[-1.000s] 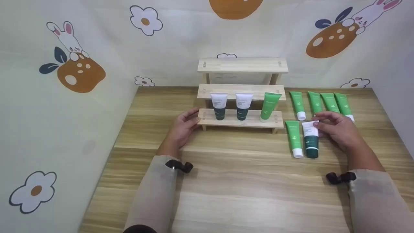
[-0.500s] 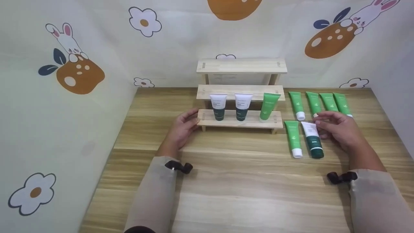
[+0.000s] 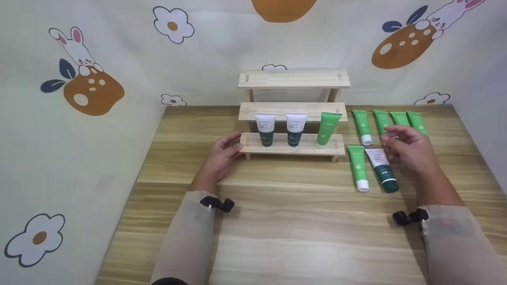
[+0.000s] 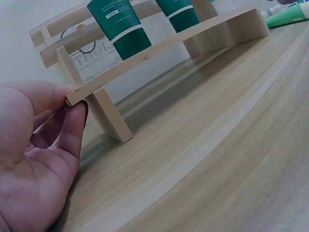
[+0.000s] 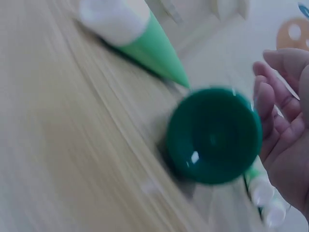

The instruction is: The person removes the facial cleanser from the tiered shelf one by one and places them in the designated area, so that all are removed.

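The pale three-tiered wooden rack (image 3: 293,79) looks smooth and matt, while the brown-grained, wood-look counter (image 3: 285,233) carries a soft sheen. The slim bright-green tubes (image 3: 358,165) and white-and-dark-green tubes (image 3: 382,170) look like smooth plastic, one round dark-green cap (image 5: 213,135) glossy; the long beige sleeves (image 3: 457,237) look like matt cloth.

Rabbits (image 3: 81,51), orange fruits (image 3: 94,99) and flowers (image 3: 173,27) decorate the pale backdrop (image 3: 222,51) around the wooden table (image 3: 301,221).

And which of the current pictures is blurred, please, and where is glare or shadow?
Right wrist view: the table and green tube look blurred, with a bright glint on the dark green cap; head view: mostly clear, pale sheen on the near table; left wrist view: sharper, shadow beneath the wooden stand.
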Demonstrator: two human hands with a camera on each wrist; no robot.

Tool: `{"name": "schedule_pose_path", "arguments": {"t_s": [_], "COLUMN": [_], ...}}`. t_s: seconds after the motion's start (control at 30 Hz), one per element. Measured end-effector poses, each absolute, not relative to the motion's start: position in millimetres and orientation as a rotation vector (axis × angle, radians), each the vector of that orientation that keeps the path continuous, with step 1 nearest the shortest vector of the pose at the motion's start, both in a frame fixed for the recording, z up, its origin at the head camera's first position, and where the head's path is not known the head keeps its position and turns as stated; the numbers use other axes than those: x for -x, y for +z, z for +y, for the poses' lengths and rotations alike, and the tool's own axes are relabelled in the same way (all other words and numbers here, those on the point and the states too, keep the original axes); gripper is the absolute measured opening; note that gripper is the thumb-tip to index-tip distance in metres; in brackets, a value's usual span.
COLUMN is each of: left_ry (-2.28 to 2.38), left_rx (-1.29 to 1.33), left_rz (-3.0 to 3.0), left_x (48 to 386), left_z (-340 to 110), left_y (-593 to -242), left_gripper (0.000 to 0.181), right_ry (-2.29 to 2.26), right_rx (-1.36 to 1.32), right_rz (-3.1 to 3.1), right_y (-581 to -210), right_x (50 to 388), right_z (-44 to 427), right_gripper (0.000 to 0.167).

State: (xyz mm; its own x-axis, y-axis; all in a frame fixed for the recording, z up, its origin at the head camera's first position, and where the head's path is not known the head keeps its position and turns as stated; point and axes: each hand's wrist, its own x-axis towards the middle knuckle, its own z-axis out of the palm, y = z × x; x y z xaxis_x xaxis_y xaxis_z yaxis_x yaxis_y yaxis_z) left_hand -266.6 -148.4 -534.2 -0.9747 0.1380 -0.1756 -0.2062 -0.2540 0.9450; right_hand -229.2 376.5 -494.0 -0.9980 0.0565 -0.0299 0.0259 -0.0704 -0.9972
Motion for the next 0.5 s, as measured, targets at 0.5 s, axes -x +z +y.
{"name": "schedule_pose_path", "arguments": {"t_s": [0.5], "left_ry": [2.32], "left_rx": [0.097], "left_rz": [1.761], "left_x": [266.2], "left_z": [-149.1], "left_y": [-533.9], "left_gripper": [0.054], "right_ry": [2.155], "right_rx": [-0.264], "right_rz": [-2.099], "right_y": [-459.0], "right_x": [219.4], "right_z": [303.8], "right_gripper": [0.03]}}
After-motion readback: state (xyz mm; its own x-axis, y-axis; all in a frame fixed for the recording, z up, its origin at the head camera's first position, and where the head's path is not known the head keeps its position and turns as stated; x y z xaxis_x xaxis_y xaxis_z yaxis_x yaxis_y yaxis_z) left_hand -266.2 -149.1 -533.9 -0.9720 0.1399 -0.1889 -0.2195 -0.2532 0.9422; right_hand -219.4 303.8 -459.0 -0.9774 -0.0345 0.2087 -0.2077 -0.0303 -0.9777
